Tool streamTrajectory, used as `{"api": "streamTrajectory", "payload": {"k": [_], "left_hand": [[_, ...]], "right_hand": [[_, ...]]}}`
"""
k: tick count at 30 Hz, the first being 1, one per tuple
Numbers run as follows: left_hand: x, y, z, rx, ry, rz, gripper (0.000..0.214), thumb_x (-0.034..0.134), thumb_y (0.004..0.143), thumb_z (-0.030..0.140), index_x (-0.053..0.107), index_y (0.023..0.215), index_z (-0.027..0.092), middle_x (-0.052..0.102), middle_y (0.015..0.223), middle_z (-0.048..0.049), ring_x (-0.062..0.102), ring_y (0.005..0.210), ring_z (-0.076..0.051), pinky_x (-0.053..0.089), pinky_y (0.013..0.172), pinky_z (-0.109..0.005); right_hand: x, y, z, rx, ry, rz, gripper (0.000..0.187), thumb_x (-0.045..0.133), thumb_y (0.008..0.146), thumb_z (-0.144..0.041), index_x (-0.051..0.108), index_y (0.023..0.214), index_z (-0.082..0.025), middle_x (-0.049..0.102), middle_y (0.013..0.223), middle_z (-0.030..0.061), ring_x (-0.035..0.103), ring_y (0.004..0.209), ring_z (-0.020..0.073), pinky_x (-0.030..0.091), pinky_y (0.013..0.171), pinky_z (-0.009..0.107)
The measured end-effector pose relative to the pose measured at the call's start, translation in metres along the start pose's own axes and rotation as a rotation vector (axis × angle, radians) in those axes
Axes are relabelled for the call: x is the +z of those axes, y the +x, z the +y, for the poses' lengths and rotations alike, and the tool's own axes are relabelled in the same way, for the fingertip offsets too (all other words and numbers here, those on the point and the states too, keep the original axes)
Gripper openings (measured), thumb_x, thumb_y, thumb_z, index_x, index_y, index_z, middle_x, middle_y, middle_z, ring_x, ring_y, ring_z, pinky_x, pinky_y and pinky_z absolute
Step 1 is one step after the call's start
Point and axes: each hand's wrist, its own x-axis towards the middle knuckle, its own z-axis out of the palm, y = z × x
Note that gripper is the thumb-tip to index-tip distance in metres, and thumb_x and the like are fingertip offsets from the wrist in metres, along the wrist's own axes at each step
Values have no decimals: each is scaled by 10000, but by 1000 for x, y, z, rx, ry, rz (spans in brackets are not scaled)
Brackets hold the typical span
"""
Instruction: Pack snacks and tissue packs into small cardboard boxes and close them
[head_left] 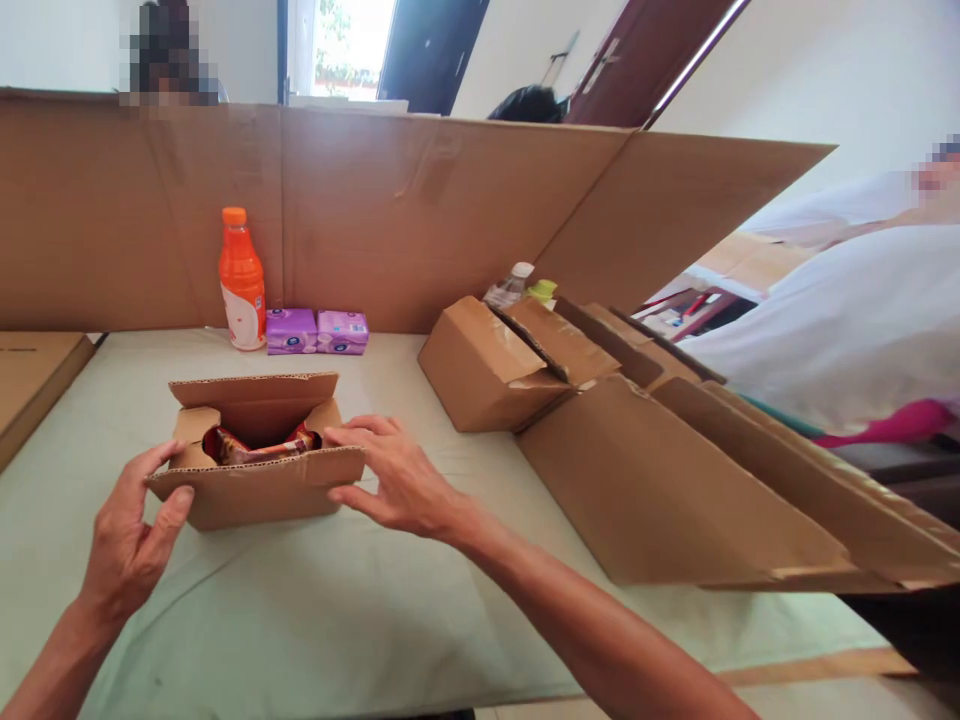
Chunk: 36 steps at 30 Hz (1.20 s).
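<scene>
A small cardboard box [262, 497] stands on the cloth-covered table in front of me, its flaps up. Inside it lies a shiny red-brown snack packet [259, 452], partly hidden by the front flap. My left hand [135, 535] grips the left corner of that flap, thumb in front and fingers behind. At the right end of the box, my right hand [397, 475] holds the flap's other corner between thumb and fingers. Behind the box are an orange drink bottle [241, 285], upright, and two purple tissue packs [319, 332] side by side.
To the right stand a closed-looking smaller carton [480, 365] and larger open cartons [660, 490], with a clear bottle [511, 285] poking up behind. A tall cardboard screen [420, 220] runs along the back. Flat cardboard [37, 375] lies at left. A person in white [840, 310] is at right.
</scene>
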Motion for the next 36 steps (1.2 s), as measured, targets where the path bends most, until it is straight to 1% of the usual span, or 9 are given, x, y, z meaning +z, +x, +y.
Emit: {"api": "streamTrajectory", "payload": {"k": [3,6,10,15,22,25,28,32,36], "left_hand": [[5,4,6,-80,43,63,430,488,1002,430,528,1378,224,690,1266,-93,662,1174,-272,539,1029,-455],[9,8,10,-77,100,122,425,561,971,400,548,1354,215,687,1249,-99,678,1120,-256,558,998,-436],[16,8,11,16,90,161,382,549,977,296,546,1352,224,634,1299,-111,624,1220,-243,525,1065,-444],[26,4,3,68,80,185,481,498,973,217,482,1454,236,425,1562,-157,441,1444,-293,416,1176,-545],[28,13,-14,174,39,80,384,409,946,169,672,1223,213,633,1357,-108,530,1355,-286,455,1147,-558],[23,16,-20,204,33,65,402,410,955,168,653,1269,228,618,1380,-104,526,1359,-312,435,1154,-594],[22,21,-28,247,18,62,452,415,974,186,591,1366,323,560,1472,-21,474,1410,-340,347,1207,-647],[34,21,-24,172,-107,-18,487,413,1000,294,488,1440,490,452,1568,122,401,1475,-347,266,1258,-668],[54,7,-6,3,-193,-149,524,409,1013,422,368,1536,426,307,1670,11,417,1465,-371,321,1213,-686]], "right_hand": [[9,2,0,-20,0,52,587,656,903,-513,618,1356,-141,727,1182,174,606,1184,334,458,1015,542],[-7,7,4,-37,55,109,588,586,951,-546,558,1416,-187,669,1325,163,609,1219,295,468,1032,492],[-23,35,4,-50,-24,212,749,556,953,-600,405,1532,-151,467,1556,205,431,1436,323,367,1144,535],[-1,46,-2,-196,-63,-107,641,552,957,-604,600,1357,-105,617,1396,211,558,1301,317,402,1096,508],[0,40,3,-209,-209,-260,852,704,828,-662,516,1495,-165,362,1613,236,299,1503,412,227,1199,609],[-6,62,0,-207,-227,-377,864,744,818,-616,463,1542,-237,268,1658,217,242,1527,409,262,1181,612],[-10,75,-1,-210,-220,-404,800,713,867,-572,438,1553,-265,280,1658,181,253,1523,340,337,1156,549],[-21,45,-6,-133,-229,-331,747,710,881,-526,464,1536,-265,310,1636,173,284,1493,332,362,1132,549],[-46,-44,-13,222,-228,-211,768,758,835,-489,501,1512,-233,347,1604,205,324,1468,368,354,1134,569]]}}
